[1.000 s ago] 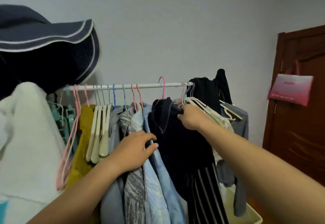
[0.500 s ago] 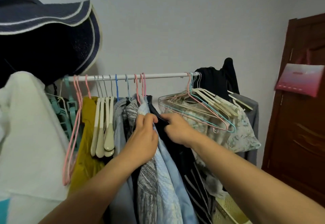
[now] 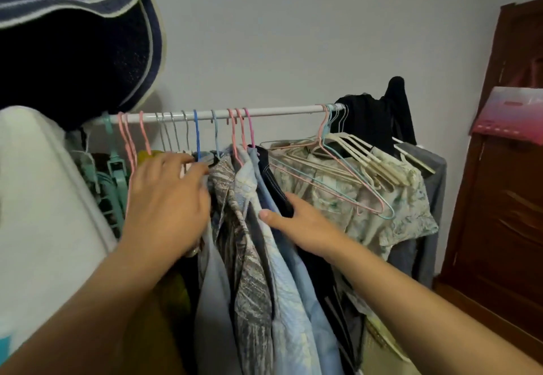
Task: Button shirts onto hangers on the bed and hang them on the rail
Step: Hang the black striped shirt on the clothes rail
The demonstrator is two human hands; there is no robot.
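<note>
The left hand (image 3: pixel 167 207) has its fingers (image 3: pixel 188 166) spread and nearly straight, pressing against the shoulders of the hung garments just below the rail, gripping nothing; its back faces the camera and hides part of the grey-blue shirt (image 3: pixel 214 301) beneath it. The right hand (image 3: pixel 296 221) lies flat, thumb out, fingers slipped in behind the black garment (image 3: pixel 276 186) so their tips are hidden; whether they curl round the cloth I cannot tell. Between the two hands hang the grey patterned shirt (image 3: pixel 249 271) and the light blue shirt (image 3: pixel 291 301), pressed close together on pink hangers (image 3: pixel 241 130). All hook over the white rail (image 3: pixel 264 111); to the right on it, a bunch of bare hangers (image 3: pixel 352 166) rests against a pale floral shirt (image 3: pixel 390 216). A dark hat (image 3: pixel 73 51) sits upper left; a brown door (image 3: pixel 505 198) stands at the right, with a pink bag (image 3: pixel 511 113) on it.
</note>
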